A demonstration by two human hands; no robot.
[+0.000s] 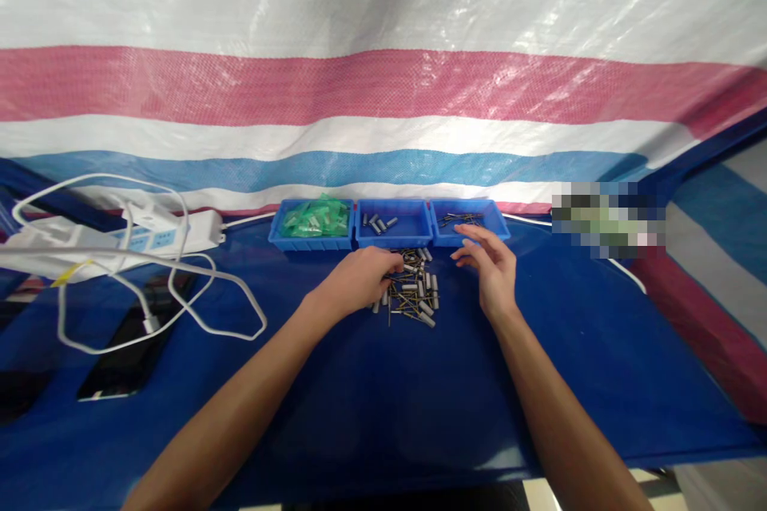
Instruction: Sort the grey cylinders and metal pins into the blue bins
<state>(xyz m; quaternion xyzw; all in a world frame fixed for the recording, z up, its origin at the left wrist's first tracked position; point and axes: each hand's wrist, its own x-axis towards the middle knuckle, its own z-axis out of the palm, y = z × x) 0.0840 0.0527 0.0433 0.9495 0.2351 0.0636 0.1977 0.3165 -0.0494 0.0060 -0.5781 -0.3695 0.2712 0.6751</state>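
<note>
A loose pile of small silver cylinders and thin brass pins (413,291) lies on the blue table cover. My left hand (359,278) rests on the pile's left side, fingers curled and pinched at the parts; what they hold is too small to name. My right hand (492,265) hovers just right of the pile, fingers spread and slightly bent, fingertips near the right blue tray (497,225), which holds thin pins. The middle blue tray (419,238) holds a few silver cylinders. The left blue tray (276,238) holds green pieces.
A white power strip (149,233) with looping white cables (197,287) lies at the left. A dark flat device (129,351) sits under the cables. A striped tarpaulin (383,80) rises behind the trays. The table's front edge (539,471) runs near my forearms.
</note>
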